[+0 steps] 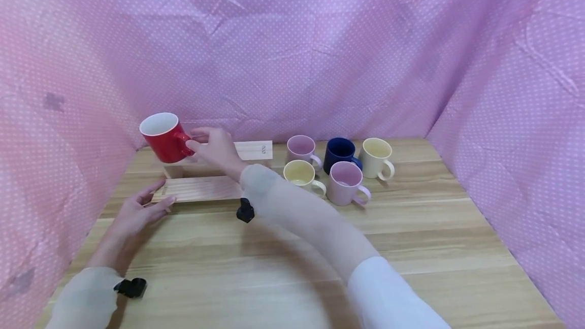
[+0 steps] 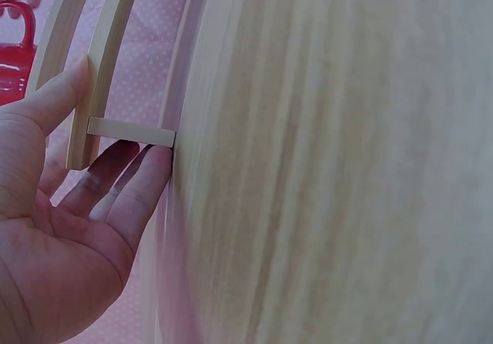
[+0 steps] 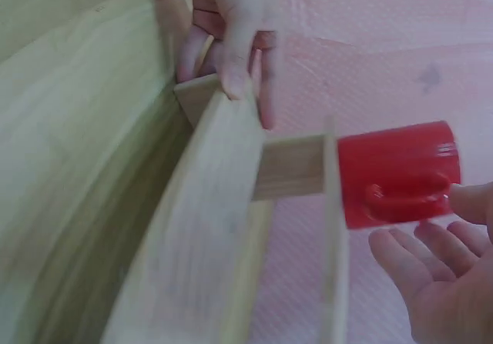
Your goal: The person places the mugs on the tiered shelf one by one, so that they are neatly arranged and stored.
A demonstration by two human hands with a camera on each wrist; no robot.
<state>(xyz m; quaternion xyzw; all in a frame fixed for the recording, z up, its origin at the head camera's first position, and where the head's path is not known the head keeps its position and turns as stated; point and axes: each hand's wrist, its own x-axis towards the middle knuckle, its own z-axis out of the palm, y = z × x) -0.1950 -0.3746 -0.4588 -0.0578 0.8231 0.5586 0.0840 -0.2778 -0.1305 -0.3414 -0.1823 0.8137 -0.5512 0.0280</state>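
Note:
A red mug (image 1: 164, 147) with a white inside stands on the left end of the upper step of a two-step wooden rack (image 1: 201, 189). Its handle points right, toward my right hand (image 1: 217, 150). In the right wrist view the thumb of that hand is right at the mug's handle, while the fingers (image 3: 404, 263) spread loosely below it. My left hand (image 1: 134, 212) grips the left end of the rack's lower step. The left wrist view shows its thumb (image 2: 65, 90) on the board's edge and its fingers under the end support.
Right of the rack stand several mugs: a pink mug (image 1: 300, 147), a navy mug (image 1: 339, 159), a cream mug (image 1: 376, 159), a pale yellow mug (image 1: 299, 172) and a front pink mug (image 1: 345, 184). Pink dotted cloth (image 1: 292, 55) hangs around the wood-grain table (image 1: 411, 248).

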